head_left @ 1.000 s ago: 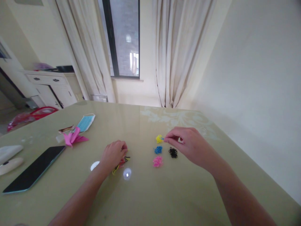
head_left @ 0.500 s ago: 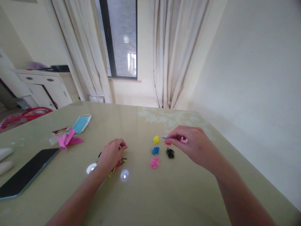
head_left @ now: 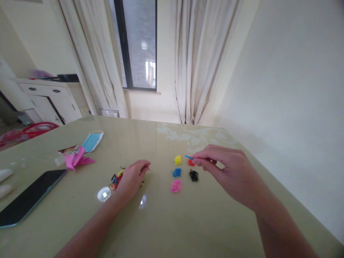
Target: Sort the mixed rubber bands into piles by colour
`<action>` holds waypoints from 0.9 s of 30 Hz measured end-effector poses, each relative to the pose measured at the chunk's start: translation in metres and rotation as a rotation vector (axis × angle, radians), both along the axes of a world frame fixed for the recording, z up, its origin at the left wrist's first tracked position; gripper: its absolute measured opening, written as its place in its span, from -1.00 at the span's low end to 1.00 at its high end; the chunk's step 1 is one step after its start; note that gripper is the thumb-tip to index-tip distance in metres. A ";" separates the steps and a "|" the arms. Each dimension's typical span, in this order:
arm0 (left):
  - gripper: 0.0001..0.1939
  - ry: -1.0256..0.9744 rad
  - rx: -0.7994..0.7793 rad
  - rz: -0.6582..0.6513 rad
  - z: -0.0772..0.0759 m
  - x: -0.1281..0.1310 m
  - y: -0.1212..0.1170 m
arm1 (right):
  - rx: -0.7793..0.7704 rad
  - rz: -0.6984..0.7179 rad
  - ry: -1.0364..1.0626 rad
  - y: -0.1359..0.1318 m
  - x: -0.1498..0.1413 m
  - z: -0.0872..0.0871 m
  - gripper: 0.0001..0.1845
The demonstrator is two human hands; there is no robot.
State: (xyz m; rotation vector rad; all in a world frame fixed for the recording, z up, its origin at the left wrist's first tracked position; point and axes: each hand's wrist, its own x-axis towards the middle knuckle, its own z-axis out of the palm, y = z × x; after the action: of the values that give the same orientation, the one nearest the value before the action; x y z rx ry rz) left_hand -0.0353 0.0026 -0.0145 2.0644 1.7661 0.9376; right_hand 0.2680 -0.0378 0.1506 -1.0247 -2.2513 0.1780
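Observation:
My right hand (head_left: 224,166) pinches a thin, pointed blue stick (head_left: 189,157) between thumb and fingertips, its tip above the table near the red pile (head_left: 191,162). Beside it lie small separate piles of tiny rubber bands: yellow (head_left: 177,160), blue (head_left: 176,172), pink (head_left: 176,186) and black (head_left: 193,175). Over a mixed heap of coloured rubber bands (head_left: 115,180) is my left hand (head_left: 134,177), fingers closed together. A small reddish rubber band (head_left: 149,169) shows at its fingertips. The hand covers part of the heap.
A clear round dish (head_left: 104,194) sits left of the heap. Further left are a dark tablet or phone (head_left: 32,197), a pink folded-paper piece (head_left: 77,160), a blue face mask (head_left: 92,142) and white objects (head_left: 5,174). A wall (head_left: 295,107) borders the table's right side.
My right hand has drawn back rightward from the yellow pile with the blue stick, uncovering the red pile. My left hand has shifted right, showing more of the mixed heap. The view has turned slightly.

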 end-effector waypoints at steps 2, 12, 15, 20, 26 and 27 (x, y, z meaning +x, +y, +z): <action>-0.76 -0.038 -0.009 -0.004 -0.001 0.001 0.000 | 0.001 0.005 -0.018 0.005 -0.002 -0.002 -0.77; -0.71 -0.490 -0.208 -0.094 -0.005 0.011 0.001 | -0.191 -0.155 -0.663 0.077 -0.036 -0.099 -0.79; -0.70 -0.583 -0.238 -0.152 -0.004 0.015 0.000 | -0.229 -0.144 -0.702 0.083 -0.038 -0.115 -0.81; -0.66 -0.722 -0.270 -0.187 0.005 0.023 -0.007 | -0.201 -0.109 -0.504 0.078 -0.029 -0.100 -0.74; -0.68 -0.871 -0.310 -0.250 0.011 0.033 -0.017 | -0.188 0.107 -0.238 0.051 -0.054 -0.095 -0.83; -0.68 -0.873 -0.310 -0.261 0.011 0.034 -0.018 | -0.168 0.119 -0.252 0.048 -0.058 -0.096 -0.84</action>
State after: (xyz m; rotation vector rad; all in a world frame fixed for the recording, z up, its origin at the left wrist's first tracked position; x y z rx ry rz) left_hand -0.0017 -0.0154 -0.0040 1.3225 1.0612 1.1458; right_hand 0.2097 0.0102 0.0543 -1.0485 -2.5640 0.3082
